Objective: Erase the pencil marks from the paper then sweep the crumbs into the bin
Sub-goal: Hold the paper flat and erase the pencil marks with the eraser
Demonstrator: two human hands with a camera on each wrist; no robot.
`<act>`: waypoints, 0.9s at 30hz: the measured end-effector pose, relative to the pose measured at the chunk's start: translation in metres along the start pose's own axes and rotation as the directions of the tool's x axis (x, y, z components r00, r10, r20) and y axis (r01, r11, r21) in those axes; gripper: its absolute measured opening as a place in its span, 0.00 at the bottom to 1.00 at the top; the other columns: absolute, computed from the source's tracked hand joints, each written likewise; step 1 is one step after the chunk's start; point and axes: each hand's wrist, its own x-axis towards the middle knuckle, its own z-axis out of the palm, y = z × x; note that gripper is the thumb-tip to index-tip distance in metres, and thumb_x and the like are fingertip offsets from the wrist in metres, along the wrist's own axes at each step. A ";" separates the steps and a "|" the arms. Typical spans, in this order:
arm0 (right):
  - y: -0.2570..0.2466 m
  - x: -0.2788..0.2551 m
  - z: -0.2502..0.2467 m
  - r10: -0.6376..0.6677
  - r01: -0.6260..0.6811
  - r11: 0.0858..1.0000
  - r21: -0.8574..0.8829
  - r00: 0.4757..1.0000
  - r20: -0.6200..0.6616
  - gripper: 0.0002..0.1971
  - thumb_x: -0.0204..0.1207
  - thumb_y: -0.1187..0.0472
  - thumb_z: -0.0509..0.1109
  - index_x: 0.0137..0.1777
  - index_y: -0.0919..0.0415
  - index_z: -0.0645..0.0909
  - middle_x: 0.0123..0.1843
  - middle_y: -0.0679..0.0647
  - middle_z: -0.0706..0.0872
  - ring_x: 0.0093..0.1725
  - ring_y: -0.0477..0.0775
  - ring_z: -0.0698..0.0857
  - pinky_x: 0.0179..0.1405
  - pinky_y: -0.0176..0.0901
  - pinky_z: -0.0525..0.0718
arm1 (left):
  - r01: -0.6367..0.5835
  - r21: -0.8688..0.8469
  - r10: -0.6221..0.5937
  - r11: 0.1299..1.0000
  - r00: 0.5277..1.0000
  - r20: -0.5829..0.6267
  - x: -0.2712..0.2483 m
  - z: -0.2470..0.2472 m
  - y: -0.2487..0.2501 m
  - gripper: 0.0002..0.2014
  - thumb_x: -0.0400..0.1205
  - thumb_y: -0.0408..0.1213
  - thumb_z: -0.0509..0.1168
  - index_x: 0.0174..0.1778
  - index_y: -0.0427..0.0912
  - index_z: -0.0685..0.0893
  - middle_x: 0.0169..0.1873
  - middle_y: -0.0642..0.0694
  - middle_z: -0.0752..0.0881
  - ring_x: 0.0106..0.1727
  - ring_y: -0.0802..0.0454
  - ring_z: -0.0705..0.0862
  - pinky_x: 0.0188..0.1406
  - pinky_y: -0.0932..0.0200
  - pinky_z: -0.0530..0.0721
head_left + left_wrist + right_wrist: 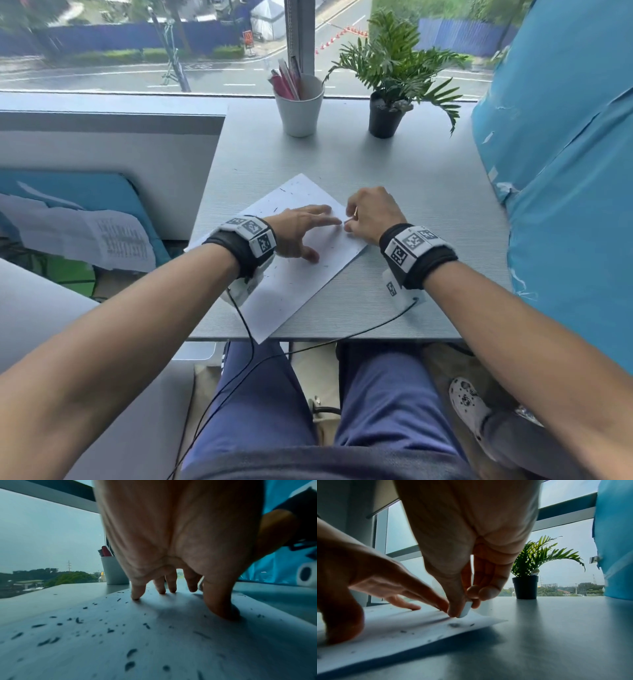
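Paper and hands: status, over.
Left hand flat, pinning paper. Right hand pinching eraser on its right edge. Crumbs scattered across sheet. Nothing in the way.

Desk (394, 164): pale grey, set against the window.
Window (137, 51): behind the desk, daylight, street outside.
Blue sheeting (565, 137): right of desk.

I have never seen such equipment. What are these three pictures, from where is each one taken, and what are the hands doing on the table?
No machine here: a person wears cameras. One picture comes from the head, looking down; the others from each wrist, looking along the fingers. On the grey table lies a sheet of paper dotted with dark eraser crumbs. The left hand presses the paper flat with spread fingers. The right hand pinches a small white eraser against the sheet. Behind stand a white cup of pens and a potted plant.
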 end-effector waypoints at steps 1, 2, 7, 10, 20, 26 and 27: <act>0.002 -0.001 0.001 0.015 -0.015 1.000 0.011 1.000 -0.007 0.06 0.65 0.56 0.81 0.39 0.53 0.88 0.43 0.55 0.89 0.44 0.56 0.87 0.48 0.44 0.86 | 0.021 0.021 -0.022 1.000 0.999 0.039 0.003 -0.001 0.000 0.47 0.77 0.52 0.76 0.88 0.59 0.56 0.89 0.48 0.48 0.88 0.49 0.51 0.84 0.37 0.54; 0.003 -0.003 0.002 0.027 -0.027 0.999 0.020 1.000 -0.013 0.05 0.65 0.56 0.81 0.38 0.53 0.88 0.42 0.55 0.89 0.43 0.56 0.87 0.47 0.43 0.86 | 0.042 0.040 -0.045 0.998 0.996 0.081 0.007 -0.002 0.001 0.50 0.76 0.56 0.76 0.88 0.62 0.52 0.89 0.50 0.43 0.88 0.49 0.46 0.82 0.29 0.51; 0.009 -0.001 0.008 0.149 -0.140 0.986 0.092 0.985 -0.090 0.07 0.68 0.55 0.80 0.40 0.57 0.90 0.42 0.56 0.90 0.43 0.56 0.87 0.43 0.36 0.81 | 0.121 0.098 -0.139 0.988 0.970 0.198 0.020 -0.007 0.015 0.59 0.70 0.63 0.78 0.86 0.68 0.40 0.86 0.53 0.32 0.87 0.48 0.33 0.79 0.20 0.44; -0.008 -0.012 0.016 0.055 -0.053 0.994 0.099 0.998 -0.016 0.05 0.67 0.58 0.78 0.40 0.58 0.91 0.41 0.55 0.89 0.42 0.53 0.87 0.45 0.38 0.85 | 0.143 0.124 -0.168 0.982 0.961 0.219 0.024 -0.009 0.018 0.62 0.67 0.64 0.79 0.85 0.68 0.39 0.86 0.54 0.30 0.86 0.47 0.31 0.77 0.16 0.46; -0.010 -0.025 0.009 -0.063 0.043 0.985 0.169 0.991 0.118 0.06 0.65 0.58 0.79 0.38 0.60 0.91 0.36 0.52 0.89 0.36 0.50 0.86 0.34 0.40 0.85 | 0.178 0.171 -0.217 0.969 0.945 0.244 0.030 -0.010 0.022 0.70 0.60 0.64 0.82 0.84 0.67 0.33 0.85 0.54 0.27 0.86 0.43 0.30 0.73 0.12 0.51; 0.006 -0.007 0.000 0.078 -0.080 0.973 0.218 0.997 0.019 0.04 0.64 0.59 0.78 0.30 0.56 0.88 0.31 0.49 0.87 0.31 0.46 0.84 0.33 0.34 0.81 | 0.185 0.180 -0.226 0.966 0.942 0.247 0.029 -0.013 0.026 0.70 0.61 0.62 0.83 0.85 0.65 0.34 0.85 0.52 0.28 0.86 0.42 0.30 0.74 0.17 0.52; -0.003 -0.017 0.008 0.003 -0.016 0.981 0.192 0.998 0.069 0.03 0.64 0.58 0.78 0.32 0.56 0.89 0.32 0.50 0.87 0.32 0.45 0.83 0.32 0.34 0.81 | 0.185 0.189 -0.230 0.964 0.939 0.255 0.029 -0.013 0.027 0.71 0.61 0.62 0.83 0.85 0.65 0.33 0.85 0.52 0.28 0.86 0.40 0.30 0.74 0.16 0.52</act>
